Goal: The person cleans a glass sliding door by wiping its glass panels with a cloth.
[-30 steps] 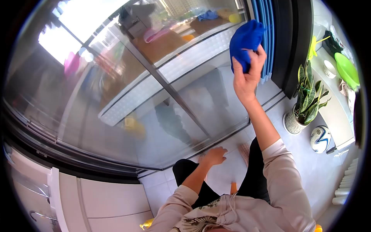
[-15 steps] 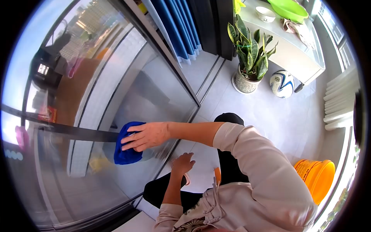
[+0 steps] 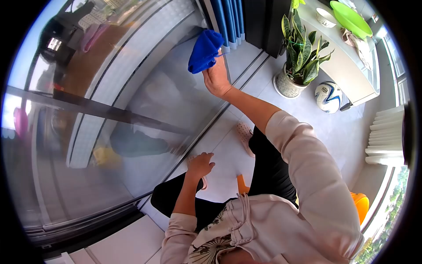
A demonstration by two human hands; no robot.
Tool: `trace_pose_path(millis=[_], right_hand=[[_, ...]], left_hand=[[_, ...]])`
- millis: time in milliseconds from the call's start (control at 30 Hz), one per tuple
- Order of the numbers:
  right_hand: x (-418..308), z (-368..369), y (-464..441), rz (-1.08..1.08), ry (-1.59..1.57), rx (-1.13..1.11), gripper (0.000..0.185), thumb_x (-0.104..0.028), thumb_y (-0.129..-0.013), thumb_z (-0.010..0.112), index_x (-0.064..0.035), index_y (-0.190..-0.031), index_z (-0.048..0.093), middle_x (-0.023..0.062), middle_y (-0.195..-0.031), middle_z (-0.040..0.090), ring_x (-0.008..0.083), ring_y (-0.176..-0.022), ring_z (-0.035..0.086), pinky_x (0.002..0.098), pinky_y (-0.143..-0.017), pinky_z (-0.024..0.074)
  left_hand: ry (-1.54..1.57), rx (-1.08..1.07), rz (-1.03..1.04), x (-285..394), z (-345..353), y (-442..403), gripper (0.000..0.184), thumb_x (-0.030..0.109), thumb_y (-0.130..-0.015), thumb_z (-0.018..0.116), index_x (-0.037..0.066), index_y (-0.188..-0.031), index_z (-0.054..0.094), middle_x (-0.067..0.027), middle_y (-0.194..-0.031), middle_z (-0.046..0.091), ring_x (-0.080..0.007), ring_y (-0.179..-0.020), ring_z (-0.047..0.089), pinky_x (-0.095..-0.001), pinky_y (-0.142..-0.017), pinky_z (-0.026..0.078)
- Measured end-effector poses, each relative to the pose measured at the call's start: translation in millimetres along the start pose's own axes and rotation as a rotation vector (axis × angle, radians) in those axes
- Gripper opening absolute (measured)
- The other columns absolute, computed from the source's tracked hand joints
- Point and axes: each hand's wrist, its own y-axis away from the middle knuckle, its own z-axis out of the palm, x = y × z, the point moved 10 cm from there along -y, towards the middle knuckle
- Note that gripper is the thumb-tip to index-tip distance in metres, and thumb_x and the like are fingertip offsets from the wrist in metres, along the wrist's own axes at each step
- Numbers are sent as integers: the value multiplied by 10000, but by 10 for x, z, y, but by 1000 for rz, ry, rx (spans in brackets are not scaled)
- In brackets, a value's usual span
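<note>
A bunched blue cloth is in my right hand, up near the far edge of the large glass panel. My fingers are mostly hidden behind the cloth, and I cannot tell whether it touches the glass. My left hand holds nothing and hovers over my bent left knee, close to the lower edge of the panel, its fingers stretched and the thumb apart. On the glass, reflections mix with what lies behind it.
A potted snake plant and a white-blue ball stand on the tiled floor, beside a white table bearing a green basin and a bowl. Behind my right arm is an orange bucket. Blue curtains hang beyond the panel.
My right hand has moved the blue cloth from the middle of the glass up and right to its far edge. The view has shifted, and my left hand stays low by my knee.
</note>
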Motion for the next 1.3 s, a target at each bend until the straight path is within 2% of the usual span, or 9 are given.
trace_pose_path(millis=[233, 300, 400, 500, 600, 700, 800, 1033, 1300], right_hand=[[615, 303, 1095, 442, 97, -25, 285, 9, -843, 515, -75, -1115, 501, 160, -1183, 462, 353, -1079, 442, 460, -929, 357], [1201, 355, 1691, 1267, -387, 161, 228, -63, -904, 478, -50, -1132, 473, 125, -1092, 531, 300, -1005, 524, 443, -856, 437], [961, -59, 1281, 1500, -761, 410, 247, -123, -947, 435, -37, -1179, 434, 104, -1043, 566, 255, -968, 569, 408, -806, 498], [708, -630, 315, 1041, -930, 528, 302, -125, -951, 445, -63, -1246, 434, 93, -1150, 545, 199, -1060, 543, 339, -934, 441], [408, -843, -388, 490, -769, 168, 308, -80, -944, 454, -54, -1252, 456, 27, -1187, 540, 112, -1034, 502, 265, -972, 365], [206, -597, -506, 73, -285, 8, 288, 63, -811, 556, -85, -1054, 506, 164, -1406, 347, 290, -1238, 398, 349, -1012, 352], [335, -256, -229, 274, -199, -39, 383, 105, -742, 565, -94, -1065, 513, 188, -1403, 326, 410, -1263, 320, 405, -1048, 313], [683, -80, 464, 297, -87, 86, 399, 102, -771, 464, -20, -1150, 490, 231, -1260, 383, 441, -1145, 375, 400, -1013, 332], [2030, 327, 2388, 1307, 132, -636, 355, -120, -777, 497, 28, -1084, 595, 256, -1069, 602, 389, -1023, 579, 409, -848, 480]], left_hand=[[54, 20, -44, -279, 30, 49, 395, 280, -833, 610, 133, -1196, 555, -139, -1092, 591, -322, -1020, 568, -425, -846, 456], [57, 50, -44, -287, -17, 63, 391, 278, -833, 610, 134, -1193, 556, -135, -1093, 589, -320, -1019, 568, -426, -844, 458], [59, 70, -51, -245, -73, 61, 386, 277, -834, 610, 135, -1189, 555, -124, -1099, 586, -316, -1017, 570, -428, -839, 461], [27, 48, -34, -192, -44, 41, 388, 280, -836, 608, 138, -1192, 551, -113, -1104, 586, -312, -1015, 572, -429, -834, 464], [-4, 7, -15, -118, 26, 11, 396, 286, -838, 605, 144, -1202, 544, -107, -1109, 587, -307, -1017, 574, -431, -836, 463], [-34, -10, 12, -49, 60, -23, 400, 295, -841, 599, 151, -1209, 540, -105, -1117, 587, -302, -1021, 575, -435, -848, 458], [-41, -12, 39, 11, 84, -72, 402, 304, -845, 590, 156, -1215, 537, -102, -1127, 585, -298, -1031, 573, -438, -863, 451], [-15, -47, 11, 45, 58, -150, 409, 309, -852, 580, 164, -1232, 532, -99, -1150, 577, -299, -1057, 563, -426, -877, 451], [46, -67, -15, 58, -72, -210, 402, 256, -860, 575, 91, -1224, 527, -150, -1144, 571, -332, -1067, 535, -399, -903, 431]])
